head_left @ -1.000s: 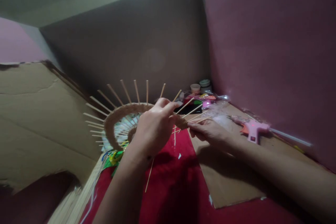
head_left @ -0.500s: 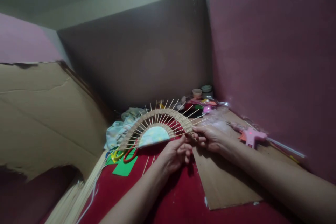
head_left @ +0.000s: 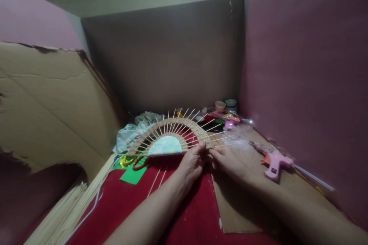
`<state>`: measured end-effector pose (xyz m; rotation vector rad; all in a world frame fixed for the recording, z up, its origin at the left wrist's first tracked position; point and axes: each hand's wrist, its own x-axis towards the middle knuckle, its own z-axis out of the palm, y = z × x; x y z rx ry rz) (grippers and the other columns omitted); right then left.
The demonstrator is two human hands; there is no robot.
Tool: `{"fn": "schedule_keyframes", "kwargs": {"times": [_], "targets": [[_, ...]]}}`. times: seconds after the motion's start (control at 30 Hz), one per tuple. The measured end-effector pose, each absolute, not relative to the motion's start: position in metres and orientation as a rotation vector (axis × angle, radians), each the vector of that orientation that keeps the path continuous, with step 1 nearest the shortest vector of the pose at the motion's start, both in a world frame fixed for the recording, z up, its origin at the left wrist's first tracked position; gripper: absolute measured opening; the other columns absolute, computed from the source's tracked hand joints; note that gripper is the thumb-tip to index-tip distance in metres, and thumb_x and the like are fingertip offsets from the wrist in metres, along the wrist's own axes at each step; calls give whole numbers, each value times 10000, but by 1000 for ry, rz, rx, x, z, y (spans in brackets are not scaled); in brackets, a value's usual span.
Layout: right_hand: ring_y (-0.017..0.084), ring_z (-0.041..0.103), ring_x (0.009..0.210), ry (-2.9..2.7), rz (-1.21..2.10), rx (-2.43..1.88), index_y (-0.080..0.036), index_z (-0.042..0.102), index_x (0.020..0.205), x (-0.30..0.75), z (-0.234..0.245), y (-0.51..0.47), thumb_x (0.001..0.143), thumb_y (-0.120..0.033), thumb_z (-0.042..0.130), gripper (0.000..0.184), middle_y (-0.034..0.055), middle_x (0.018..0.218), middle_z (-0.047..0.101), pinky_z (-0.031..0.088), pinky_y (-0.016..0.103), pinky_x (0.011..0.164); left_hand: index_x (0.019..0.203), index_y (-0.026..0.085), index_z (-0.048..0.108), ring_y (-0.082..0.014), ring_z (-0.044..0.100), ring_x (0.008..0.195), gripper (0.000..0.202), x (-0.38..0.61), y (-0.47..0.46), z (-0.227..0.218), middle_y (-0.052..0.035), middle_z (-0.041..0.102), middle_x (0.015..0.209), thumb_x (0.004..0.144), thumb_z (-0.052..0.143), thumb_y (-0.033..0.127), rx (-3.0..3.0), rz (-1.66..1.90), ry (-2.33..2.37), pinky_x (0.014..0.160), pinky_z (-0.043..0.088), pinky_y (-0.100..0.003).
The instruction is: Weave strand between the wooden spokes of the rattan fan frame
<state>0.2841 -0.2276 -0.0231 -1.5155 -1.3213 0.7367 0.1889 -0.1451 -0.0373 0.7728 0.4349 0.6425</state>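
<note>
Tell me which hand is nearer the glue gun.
Right. The right hand is at the right end of the fan, left of the glue gun; the left hand is there too, farther left.

Rough, matt woven band [head_left: 193,126]; smooth wooden spokes [head_left: 209,122]; matt, cloth-like half-disc [head_left: 166,146]; smooth plastic glue gun [head_left: 276,163]; matt cardboard sheet [head_left: 234,214]

We've a half-round woven fan [head_left: 169,141], w/ thin sticks [head_left: 208,122] poking past its outer band [head_left: 202,134] & pale-blue centre [head_left: 165,146]; straight edge faces us, held at R end.
</note>
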Motion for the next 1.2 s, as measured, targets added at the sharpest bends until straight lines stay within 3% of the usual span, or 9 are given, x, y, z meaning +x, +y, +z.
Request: {"fn": "schedule_keyframes", "kwargs": {"times": [0.13, 0.27, 0.4, 0.53, 0.67, 0.97, 1.2], "targets": [[168, 532, 615, -1614, 283, -1709, -190, 602, 650, 285, -25, -232, 840, -281, 414, 282, 68, 680, 643, 362, 294, 621, 761, 80, 673, -169, 614, 615, 147, 189, -145, -40, -91, 688, 700, 762, 604, 210, 764, 700, 390, 641, 469, -278], [183, 562, 645, -1780, 73, -1782, -192, 654, 757, 286, -23, -238, 840, -262, 422, 256, 93, 757, 674, 365, 297, 634, 754, 77, 671, -189, 626, 655, 138, 188, -145, -45, -100, 694, 723, 746, 623, 206, 733, 685, 375, 681, 471, -308], [159, 534, 616, -1716, 79, -1617, -215, 641, 733, 291, -6, -245, 818, -286, 478, 198, 43, 686, 642, 370, 274, 603, 772, 84, 672, -169, 621, 699, 116, 183, -144, -46, -94, 691, 782, 731, 645, 189, 721, 688, 368, 699, 456, -286], [120, 423, 522, -1598, 142, -1539, -186, 530, 564, 303, 15, -250, 803, -338, 495, 286, 2, 536, 502, 319, 259, 512, 753, 111, 658, -174, 620, 719, 95, 176, -146, -41, -84, 694, 787, 725, 654, 202, 723, 709, 406, 708, 447, -298], [101, 361, 514, -1465, 268, -1544, -183, 450, 500, 318, 29, -250, 730, -376, 565, 322, -21, 521, 410, 280, 254, 490, 759, 115, 646, -178, 620, 712, 90, 172, -150, -36, -90, 698, 816, 741, 631, 201, 742, 717, 433, 693, 442, -305], [72, 280, 434, -1235, 626, -1561, -160, 559, 540, 338, 17, -240, 664, -405, 623, 282, -50, 444, 371, 174, 249, 439, 755, 131, 604, -180, 640, 720, 59, 168, -152, -28, -70, 691, 802, 780, 578, 177, 677, 674, 438, 664, 444, -292], [63, 302, 462, -1335, 674, -1679, -131, 608, 540, 341, 25, -243, 613, -403, 686, 293, -34, 481, 410, 188, 236, 439, 755, 126, 595, -185, 653, 687, 28, 169, -148, -27, -78, 689, 775, 771, 584, 146, 660, 691, 438, 640, 459, -291]]}}
